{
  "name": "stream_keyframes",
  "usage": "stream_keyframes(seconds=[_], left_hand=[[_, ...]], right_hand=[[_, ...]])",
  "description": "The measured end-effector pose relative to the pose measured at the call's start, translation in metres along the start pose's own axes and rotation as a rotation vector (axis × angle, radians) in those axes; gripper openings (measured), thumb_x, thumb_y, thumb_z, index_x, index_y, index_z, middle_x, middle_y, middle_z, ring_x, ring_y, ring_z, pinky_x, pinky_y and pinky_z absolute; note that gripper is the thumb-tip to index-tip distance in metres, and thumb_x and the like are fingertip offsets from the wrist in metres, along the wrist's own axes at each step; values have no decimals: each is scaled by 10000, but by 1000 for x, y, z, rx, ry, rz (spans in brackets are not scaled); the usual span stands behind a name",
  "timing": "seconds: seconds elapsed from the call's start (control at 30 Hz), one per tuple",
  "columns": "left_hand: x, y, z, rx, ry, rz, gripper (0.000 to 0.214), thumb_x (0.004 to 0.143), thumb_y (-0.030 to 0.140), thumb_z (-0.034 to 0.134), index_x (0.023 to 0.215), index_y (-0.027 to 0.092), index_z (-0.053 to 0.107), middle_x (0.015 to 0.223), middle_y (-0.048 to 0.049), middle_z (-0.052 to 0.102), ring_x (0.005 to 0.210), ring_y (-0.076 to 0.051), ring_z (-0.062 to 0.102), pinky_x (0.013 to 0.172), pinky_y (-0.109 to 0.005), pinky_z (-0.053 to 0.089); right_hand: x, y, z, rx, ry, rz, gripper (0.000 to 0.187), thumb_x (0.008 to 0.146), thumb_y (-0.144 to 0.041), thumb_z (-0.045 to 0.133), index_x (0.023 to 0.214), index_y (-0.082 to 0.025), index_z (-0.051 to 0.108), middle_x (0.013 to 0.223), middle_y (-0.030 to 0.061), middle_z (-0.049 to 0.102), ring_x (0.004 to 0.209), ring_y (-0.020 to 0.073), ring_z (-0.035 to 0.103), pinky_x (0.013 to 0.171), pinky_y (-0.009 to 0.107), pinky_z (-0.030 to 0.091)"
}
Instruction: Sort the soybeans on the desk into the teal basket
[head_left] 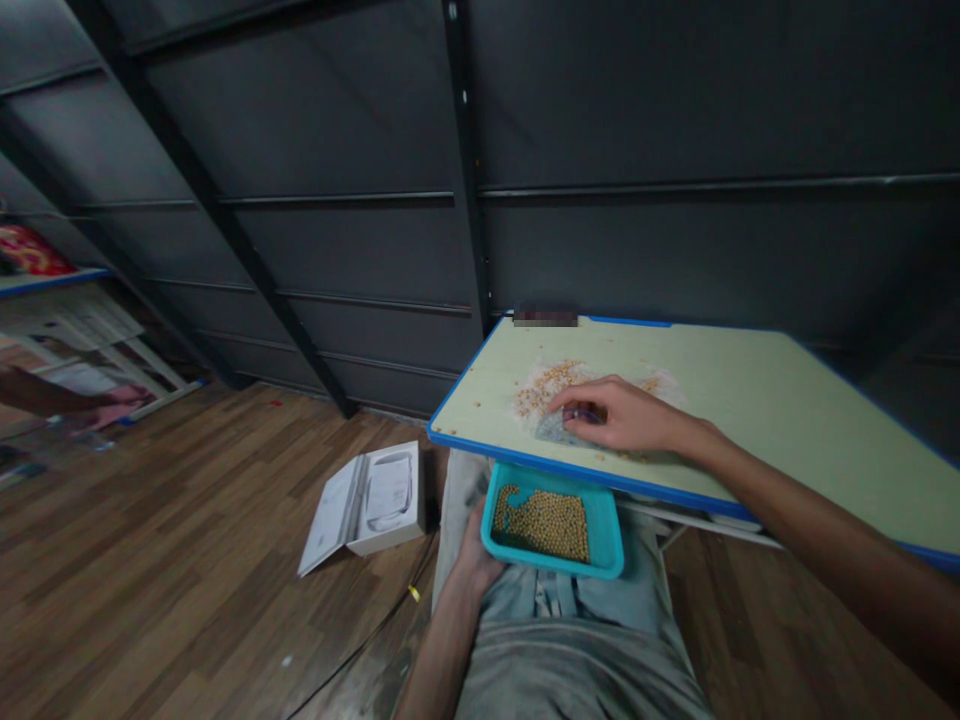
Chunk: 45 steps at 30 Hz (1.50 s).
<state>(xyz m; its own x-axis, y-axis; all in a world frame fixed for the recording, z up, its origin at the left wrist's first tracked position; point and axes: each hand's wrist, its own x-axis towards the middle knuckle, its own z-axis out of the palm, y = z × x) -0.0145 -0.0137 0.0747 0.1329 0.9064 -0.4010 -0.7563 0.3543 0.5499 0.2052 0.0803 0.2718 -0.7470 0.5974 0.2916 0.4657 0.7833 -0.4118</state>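
A teal tray (611, 530) with many small round yellow-brown beans (551, 522) in it rests at my lap, below the table's near edge. Around its left side is my left hand (474, 552), gripping the rim and partly hidden by the tray. My right hand (626, 412) is over the table with thumb and fingers curled together. A small dark purplish item shows between those fingers; its kind is unclear. Under the fingertips lies a greyish, see-through, film-like piece (556, 428). Just beyond it, loose beans (551, 385) are spread in a whitish patch.
The pale table (780, 430) has a blue edge and stands against a dark panelled wall (697, 250). On the wooden floor at left lie an open white box (386, 498) and a black cable (375, 630). Another person's arm (67, 392) shows at far left.
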Motion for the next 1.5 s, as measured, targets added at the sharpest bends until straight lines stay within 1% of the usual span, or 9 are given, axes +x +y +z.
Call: stream_keyframes(seconds=[0.2,0.33,0.57,0.73,0.93,1.1,1.23,1.33,1.5], left_hand=[[-2,1,4,21,-15,-9,315,745,422,777,950,183,789,1028,-111,847,1234,-369,697,1142,-486,504],[-3,0,3,16,-12,-4,322,730,414,794,967,195,782,1049,-108,845,1241,-361,695,1146,-485,502],[-1,-1,-2,-1,4,-9,287,763,394,761,950,177,783,986,-103,849,1212,-338,711,1135,-451,508],[0,-1,0,7,-7,-10,274,785,374,739,952,163,791,996,-102,850,1209,-338,711,1134,-453,510],[-1,0,1,-9,0,2,296,744,395,785,937,170,790,1013,-121,848,1245,-373,690,1133,-473,510],[-2,0,2,-8,-12,7,269,729,372,794,914,177,786,1007,-113,849,1262,-378,681,1131,-469,511],[0,-2,-3,-28,-9,2,280,723,354,797,939,178,777,995,-107,849,1249,-356,691,1118,-459,519],[3,-3,-8,-28,-3,-14,295,733,369,786,956,177,769,1002,-106,848,1237,-355,697,1117,-480,518],[5,-4,-10,-52,4,-17,364,724,398,801,987,151,759,1028,-154,838,1238,-378,692,1133,-496,503]], right_hand=[[0,-2,0,42,-36,-27,310,910,-178,641,1185,-193,783,916,53,793,734,178,657,712,297,476],[0,0,2,78,-35,-28,311,913,-191,644,1191,-207,782,883,42,782,714,172,640,694,291,468],[-1,-2,3,124,-77,-39,295,918,-208,649,1182,-194,780,836,26,755,685,160,623,671,276,470],[-1,-2,3,184,-93,-48,288,915,-209,667,1181,-194,775,877,32,769,740,169,660,704,279,494],[-2,-2,3,184,-79,-55,298,904,-181,680,1187,-186,774,879,30,775,732,163,668,700,278,502],[-2,-2,3,171,-69,-47,288,925,-220,681,1193,-180,777,861,36,768,717,164,659,689,282,495],[-2,0,4,174,-59,-38,298,932,-246,679,1208,-183,773,864,39,771,714,167,657,678,284,490],[-2,1,4,177,-60,-40,305,932,-242,674,1214,-184,773,878,43,773,719,170,659,679,287,488],[-2,1,4,179,-75,-46,299,920,-213,668,1197,-187,779,875,38,771,715,168,658,682,286,493]])
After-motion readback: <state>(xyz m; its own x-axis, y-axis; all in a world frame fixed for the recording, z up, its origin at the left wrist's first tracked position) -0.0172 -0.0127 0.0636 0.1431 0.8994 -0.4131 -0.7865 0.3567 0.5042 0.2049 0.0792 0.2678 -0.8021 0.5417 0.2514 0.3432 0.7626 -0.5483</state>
